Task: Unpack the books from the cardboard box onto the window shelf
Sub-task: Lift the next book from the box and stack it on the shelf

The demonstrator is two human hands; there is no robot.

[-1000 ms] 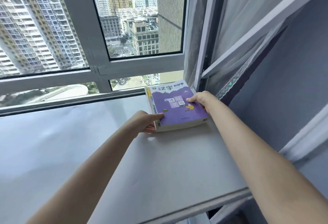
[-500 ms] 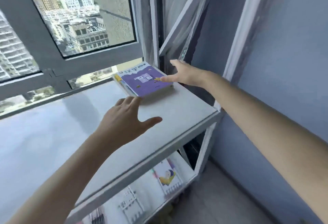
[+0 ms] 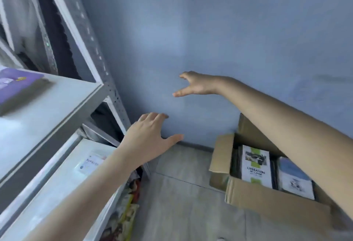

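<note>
Two bare hands hang in the air before a blue wall (image 3: 210, 21), both holding nothing. The left hand (image 3: 150, 135) has its fingers spread apart near the corner of the white shelf (image 3: 63, 105). The right hand (image 3: 196, 85), higher, also has its fingers loosely apart. A purple book (image 3: 17, 86) lies flat on the shelf top. On the floor (image 3: 181, 202), lower right, an open cardboard box (image 3: 267, 200) holds more books (image 3: 256, 166).
</note>
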